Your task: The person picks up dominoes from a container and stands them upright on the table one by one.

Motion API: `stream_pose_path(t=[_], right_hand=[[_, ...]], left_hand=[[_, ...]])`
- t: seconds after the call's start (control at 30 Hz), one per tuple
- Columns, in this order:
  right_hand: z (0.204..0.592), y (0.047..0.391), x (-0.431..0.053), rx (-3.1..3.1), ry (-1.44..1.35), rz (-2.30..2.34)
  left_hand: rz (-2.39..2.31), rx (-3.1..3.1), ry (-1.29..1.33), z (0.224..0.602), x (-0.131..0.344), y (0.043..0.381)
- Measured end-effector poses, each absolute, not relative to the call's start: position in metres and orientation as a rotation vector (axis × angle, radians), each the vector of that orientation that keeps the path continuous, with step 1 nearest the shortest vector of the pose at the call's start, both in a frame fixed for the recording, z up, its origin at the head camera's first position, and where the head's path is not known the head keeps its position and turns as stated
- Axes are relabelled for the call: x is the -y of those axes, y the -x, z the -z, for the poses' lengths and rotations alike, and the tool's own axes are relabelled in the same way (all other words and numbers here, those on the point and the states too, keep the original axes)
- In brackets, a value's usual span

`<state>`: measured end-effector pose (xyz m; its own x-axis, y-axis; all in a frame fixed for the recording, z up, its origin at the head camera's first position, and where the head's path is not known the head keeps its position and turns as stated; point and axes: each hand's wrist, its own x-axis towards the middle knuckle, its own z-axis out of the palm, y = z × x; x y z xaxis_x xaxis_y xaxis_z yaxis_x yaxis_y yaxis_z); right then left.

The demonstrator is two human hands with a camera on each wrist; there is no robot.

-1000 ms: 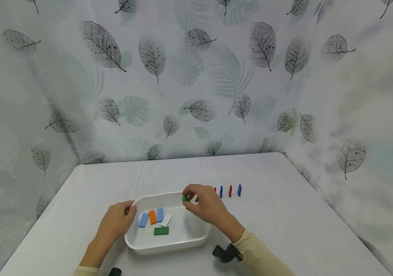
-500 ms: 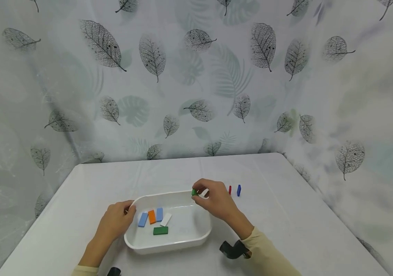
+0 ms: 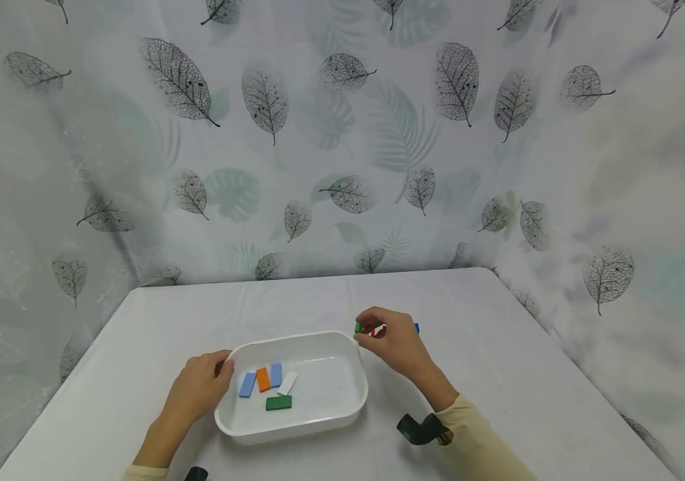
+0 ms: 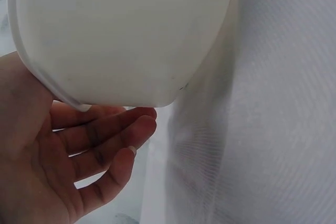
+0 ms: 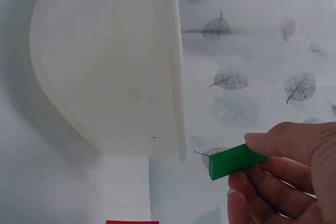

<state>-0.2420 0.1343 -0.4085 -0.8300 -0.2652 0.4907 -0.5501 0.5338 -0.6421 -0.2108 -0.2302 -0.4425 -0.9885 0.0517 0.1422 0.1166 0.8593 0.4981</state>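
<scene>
In the head view a white plastic tub (image 3: 324,391) stands on the table. My left hand (image 3: 196,385) holds its left rim; in the left wrist view the fingers (image 4: 100,135) curl outside the wall. Inside lie two light blue blocks (image 3: 248,385), an orange block (image 3: 263,379), a white block (image 3: 288,383) and a green block (image 3: 279,403). Just beyond the tub's far right corner, my right hand (image 3: 398,342) pinches another green block (image 5: 233,161) between thumb and fingers, off the table.
Partly hidden behind my right hand, a red block (image 3: 373,332) and a blue block (image 3: 417,328) show. A red block (image 5: 132,222) also appears at the right wrist view's lower edge. Leaf-printed sheeting (image 3: 342,133) rises behind the white table (image 3: 198,304).
My right hand has moved right with the pinched green block, from above the tub to past its far right corner, now covering most of the standing red and blue blocks. My left hand stays put.
</scene>
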Motion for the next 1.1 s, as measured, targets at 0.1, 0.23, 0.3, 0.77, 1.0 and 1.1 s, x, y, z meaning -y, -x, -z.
stream_pose_path(t=[0.1,0.23,0.3,0.77,1.0,1.1], right_hand=[[0.411,0.244,-0.139,2.445,-0.663,-1.215],[0.417,0.247,-0.143,2.448,-0.655,-1.236],[0.42,0.249,-0.145,2.458,-0.663,-1.247],[0.438,0.255,-0.167,2.612,-0.665,-1.246],[0.449,0.255,-0.166,2.595,-0.713,-1.286],[0.452,0.256,-0.166,2.591,-0.736,-1.285]], left_hand=[[0.788,2.906,0.142,0.442,0.231,0.21],[0.77,2.922,0.128,0.441,0.233,0.209],[0.759,2.933,0.117,0.441,0.233,0.209],[0.762,2.932,0.141,0.439,0.238,0.212],[0.77,2.932,0.139,0.441,0.237,0.21],[0.773,2.93,0.138,0.44,0.237,0.21]])
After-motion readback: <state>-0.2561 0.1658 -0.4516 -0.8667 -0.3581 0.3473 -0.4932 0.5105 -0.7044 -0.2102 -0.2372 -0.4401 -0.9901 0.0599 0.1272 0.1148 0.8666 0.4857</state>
